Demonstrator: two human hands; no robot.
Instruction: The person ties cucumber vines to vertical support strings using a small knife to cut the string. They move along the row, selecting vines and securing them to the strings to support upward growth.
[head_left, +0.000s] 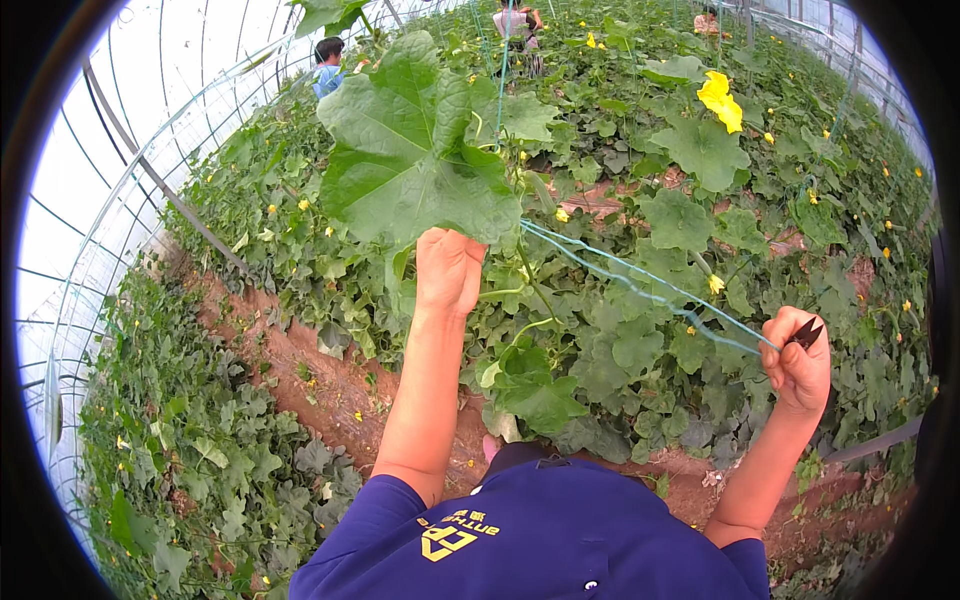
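Observation:
My left hand is curled just beneath a large green lobed leaf. The leaf hides its fingertips, so what they grip does not show. My right hand, out to the right, is closed around blue-green twine. Dark pointed snips stick out of the same fist. Two strands of twine run taut from there to the vine beside the big leaf. A green vine stem bends down to the right of my left hand. Near it hangs a slim young fruit with a yellow blossom at its tip.
Dense vines surround me, with a large yellow flower at upper right. A vertical string hangs ahead. Bare soil forms a path at left. A slanting pole stands by the greenhouse wall. Three people are among the plants farther off.

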